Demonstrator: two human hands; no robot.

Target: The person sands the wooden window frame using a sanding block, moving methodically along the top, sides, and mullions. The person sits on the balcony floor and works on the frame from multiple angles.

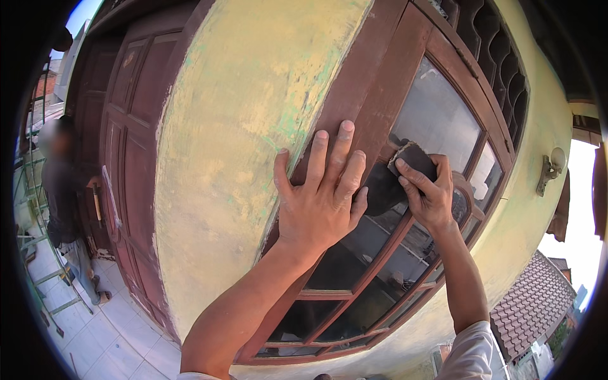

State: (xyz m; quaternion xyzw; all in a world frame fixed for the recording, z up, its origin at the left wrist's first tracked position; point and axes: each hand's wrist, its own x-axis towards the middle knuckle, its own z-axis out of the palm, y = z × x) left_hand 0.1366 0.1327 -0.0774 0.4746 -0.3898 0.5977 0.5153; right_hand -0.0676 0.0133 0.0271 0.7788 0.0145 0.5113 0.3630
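With the left hand (320, 206) spread against the brown window frame (365, 76), the dark sanding pad (417, 159) pinched by the right hand (434, 196) should be kept flat.

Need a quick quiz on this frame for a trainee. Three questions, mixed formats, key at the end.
1. Multiple choice: what holds the dark pad?
A) the left hand
B) the right hand
C) both hands
2. True or false: the left hand has its fingers spread apart.
3. Fill the gap: at the left of the picture, another person stands beside a brown ____.

Key:
1. B, the right hand
2. True
3. door
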